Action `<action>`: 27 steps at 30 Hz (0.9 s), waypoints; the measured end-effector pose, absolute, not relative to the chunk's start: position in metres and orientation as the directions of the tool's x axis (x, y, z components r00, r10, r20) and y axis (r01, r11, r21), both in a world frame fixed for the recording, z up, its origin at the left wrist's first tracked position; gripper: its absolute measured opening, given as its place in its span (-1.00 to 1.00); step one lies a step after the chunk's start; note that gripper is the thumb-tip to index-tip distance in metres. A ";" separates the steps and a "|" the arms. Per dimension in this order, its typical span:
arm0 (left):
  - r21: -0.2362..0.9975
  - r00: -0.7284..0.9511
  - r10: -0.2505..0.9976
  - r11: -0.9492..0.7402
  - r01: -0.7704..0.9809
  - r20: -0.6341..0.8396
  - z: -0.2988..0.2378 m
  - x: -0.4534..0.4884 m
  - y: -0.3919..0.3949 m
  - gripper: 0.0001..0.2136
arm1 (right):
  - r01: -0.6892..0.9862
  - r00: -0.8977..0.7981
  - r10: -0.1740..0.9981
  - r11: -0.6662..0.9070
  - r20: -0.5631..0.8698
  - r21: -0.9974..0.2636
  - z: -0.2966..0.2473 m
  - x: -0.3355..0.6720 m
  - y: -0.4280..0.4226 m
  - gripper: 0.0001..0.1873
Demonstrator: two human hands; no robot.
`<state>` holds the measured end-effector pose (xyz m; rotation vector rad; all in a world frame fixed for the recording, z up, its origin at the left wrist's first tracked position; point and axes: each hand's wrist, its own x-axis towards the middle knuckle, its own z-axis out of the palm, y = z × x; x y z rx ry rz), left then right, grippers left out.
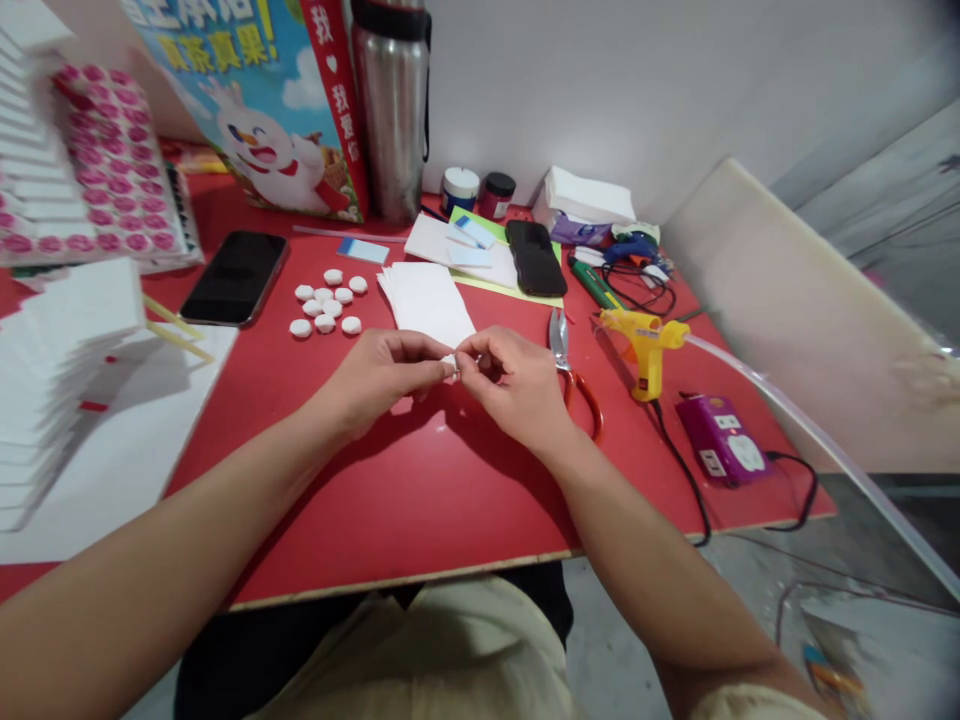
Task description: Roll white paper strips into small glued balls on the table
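Observation:
Close together over the red table, both hands pinch a small white piece (450, 366), perhaps folded or rolled paper; the fingertips partly hide it. My left hand (381, 378) grips it between thumb and forefinger from the left. From the right, the thumb and fingers of my right hand (517, 378) close on its other side. Just beyond the fingertips lies a stack of white paper sheets (427, 302). Several small white rounded pieces (324, 309) are gathered to the left of the stack. Red-handled pliers (559, 340) lie beside my right hand.
A yellow glue gun (643, 350) with a long clear glue stick stands at right, near a purple power box (724, 440). Phones (236, 278), a steel bottle (390, 110) and a colourful bag (277, 130) sit farther back. Fanned white pieces (67, 370) occupy the left.

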<state>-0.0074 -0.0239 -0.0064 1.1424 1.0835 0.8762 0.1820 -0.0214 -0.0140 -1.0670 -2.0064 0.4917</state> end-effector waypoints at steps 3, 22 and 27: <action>0.956 0.291 0.923 0.285 -0.076 -0.252 -0.010 -0.007 -0.023 -0.79 | 0.515 -0.325 0.834 0.552 0.446 -0.656 -0.012 0.181 -0.022 -0.90; 0.850 0.281 0.911 0.389 -0.354 -0.300 -0.011 -0.005 -0.017 -0.75 | 0.967 0.190 0.873 -0.086 0.449 -0.241 -0.009 0.342 -0.075 -0.61; 0.845 0.285 0.904 0.407 -0.347 -0.318 -0.011 -0.004 -0.018 -0.71 | 0.876 0.317 0.912 -0.176 0.260 -0.450 -0.015 0.351 -0.031 -0.60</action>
